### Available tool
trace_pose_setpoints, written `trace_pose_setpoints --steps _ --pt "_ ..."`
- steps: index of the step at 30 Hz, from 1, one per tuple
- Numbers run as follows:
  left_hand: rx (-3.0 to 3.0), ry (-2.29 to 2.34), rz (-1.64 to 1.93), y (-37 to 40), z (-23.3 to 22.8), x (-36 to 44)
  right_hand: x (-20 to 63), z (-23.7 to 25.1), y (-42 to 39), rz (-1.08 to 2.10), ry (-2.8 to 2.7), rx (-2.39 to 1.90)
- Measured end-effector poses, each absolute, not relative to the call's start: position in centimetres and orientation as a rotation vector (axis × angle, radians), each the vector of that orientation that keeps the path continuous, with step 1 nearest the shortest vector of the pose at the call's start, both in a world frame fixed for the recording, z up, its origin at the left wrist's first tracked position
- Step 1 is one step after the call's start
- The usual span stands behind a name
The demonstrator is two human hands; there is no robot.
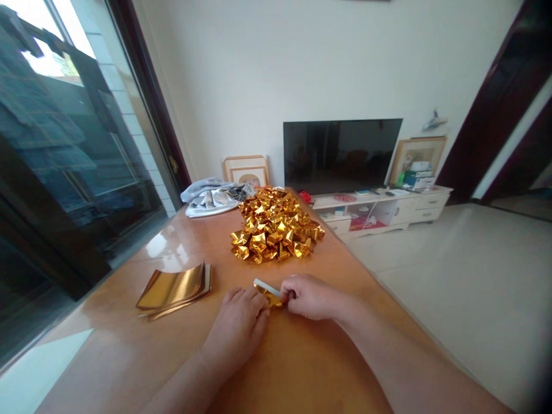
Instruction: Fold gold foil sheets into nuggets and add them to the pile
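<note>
A small gold foil sheet (269,294), partly folded, lies on the wooden table (302,368) between my hands. My left hand (241,325) presses flat on its left part, fingers together. My right hand (311,296) pinches its right edge with curled fingers. A stack of flat gold foil sheets (175,289) lies to the left of my left hand. Beyond the hands sits a big heap of folded gold foil pieces (276,225).
A grey cloth bundle (212,196) lies at the table's far end. Behind it stand a picture frame (246,170), a dark television (341,154) and a white low cabinet (388,210). A glass door (64,149) runs along the left; tiled floor (466,276) lies right.
</note>
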State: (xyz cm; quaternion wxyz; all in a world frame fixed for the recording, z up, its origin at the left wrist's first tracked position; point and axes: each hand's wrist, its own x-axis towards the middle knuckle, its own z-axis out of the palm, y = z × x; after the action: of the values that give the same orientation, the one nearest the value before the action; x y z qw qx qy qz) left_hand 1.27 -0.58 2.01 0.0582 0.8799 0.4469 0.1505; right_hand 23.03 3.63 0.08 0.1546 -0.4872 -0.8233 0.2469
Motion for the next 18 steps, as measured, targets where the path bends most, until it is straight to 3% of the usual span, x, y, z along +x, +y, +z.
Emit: trace_pose_setpoints --steps 18 --pt "2.437 1.555 0.576 1.0 0.2 1.8 23.5 0.9 3.8 0.866 -2.344 -1.416"
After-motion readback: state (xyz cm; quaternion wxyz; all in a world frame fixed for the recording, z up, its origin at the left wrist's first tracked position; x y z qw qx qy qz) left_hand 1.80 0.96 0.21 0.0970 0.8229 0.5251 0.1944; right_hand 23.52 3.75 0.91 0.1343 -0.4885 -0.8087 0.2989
